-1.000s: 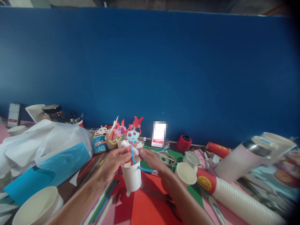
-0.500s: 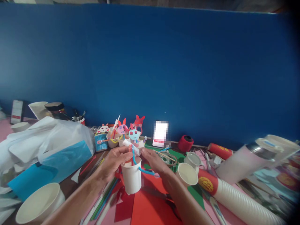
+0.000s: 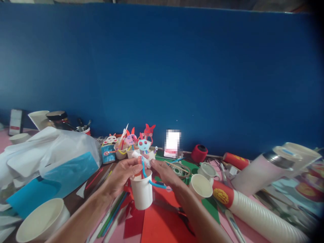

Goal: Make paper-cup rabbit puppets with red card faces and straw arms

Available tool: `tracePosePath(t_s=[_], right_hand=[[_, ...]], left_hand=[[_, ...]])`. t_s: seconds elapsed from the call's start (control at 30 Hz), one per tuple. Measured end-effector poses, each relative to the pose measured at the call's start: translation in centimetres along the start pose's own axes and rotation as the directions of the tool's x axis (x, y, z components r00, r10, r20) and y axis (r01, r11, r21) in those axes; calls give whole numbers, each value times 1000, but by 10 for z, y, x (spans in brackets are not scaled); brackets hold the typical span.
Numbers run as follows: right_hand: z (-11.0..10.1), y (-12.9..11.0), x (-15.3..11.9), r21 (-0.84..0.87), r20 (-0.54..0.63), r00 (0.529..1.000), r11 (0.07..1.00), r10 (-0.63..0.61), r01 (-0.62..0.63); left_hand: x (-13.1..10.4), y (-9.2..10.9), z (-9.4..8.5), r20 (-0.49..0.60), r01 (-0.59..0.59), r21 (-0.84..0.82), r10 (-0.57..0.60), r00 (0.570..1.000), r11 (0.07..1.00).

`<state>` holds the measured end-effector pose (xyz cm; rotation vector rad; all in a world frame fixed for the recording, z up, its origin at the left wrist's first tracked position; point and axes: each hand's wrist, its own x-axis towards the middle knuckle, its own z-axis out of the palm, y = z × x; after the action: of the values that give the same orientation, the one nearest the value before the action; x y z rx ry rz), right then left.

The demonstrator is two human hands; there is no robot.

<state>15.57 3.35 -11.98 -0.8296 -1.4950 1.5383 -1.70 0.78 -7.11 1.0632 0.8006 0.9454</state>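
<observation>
A white paper cup hangs upright above the red paper, with blue and orange-red pipe cleaners rising from its mouth. One blue pipe cleaner sticks out from its right side like an arm, ending in a small pink piece. At the top sits a small white paper piece, partly covered by fingers. My left hand is closed, its thumb and fingers pinching this piece and the pipe cleaners beneath it. From the right, my right hand pinches the other end of the same piece.
Behind the cup stand several finished cup figures with paper faces. Left are a white plastic bag, blue paper and a bowl. On the right are cups, a long cup stack, a thermos and red tape.
Both hands keep their hold on the white piece, with only slight finger movement. The whole view has shifted a little.
</observation>
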Motion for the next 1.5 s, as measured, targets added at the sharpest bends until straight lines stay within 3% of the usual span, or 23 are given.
tracePosePath(t_s=[0.17,0.37,0.7,0.87,1.1,1.5], right_hand=[[0,-4,0,-82,-6,999,995,-54,54],[3,-9,-2,48,-2,1000,998,-27,27],[3,-7,0,-37,-29,999,999,-25,24],[3,-10,-1,17,-36,996,997,-81,82],[1,-6,-3,3,-18,1000,1000,17,-17],[4,-11,-1,-57,-47,991,990,-128,125]], left_hand=[[0,0,0,0,-7,0,7,1000,1000],[-2,1,0,9,-13,18,13,1000,1000],[-1,-2,0,-22,-8,41,9,1000,999],[-3,1,1,-10,-29,77,30,999,997],[-3,2,0,-17,4,28,-4,1000,1000],[-2,1,-1,-37,-26,51,28,999,998]])
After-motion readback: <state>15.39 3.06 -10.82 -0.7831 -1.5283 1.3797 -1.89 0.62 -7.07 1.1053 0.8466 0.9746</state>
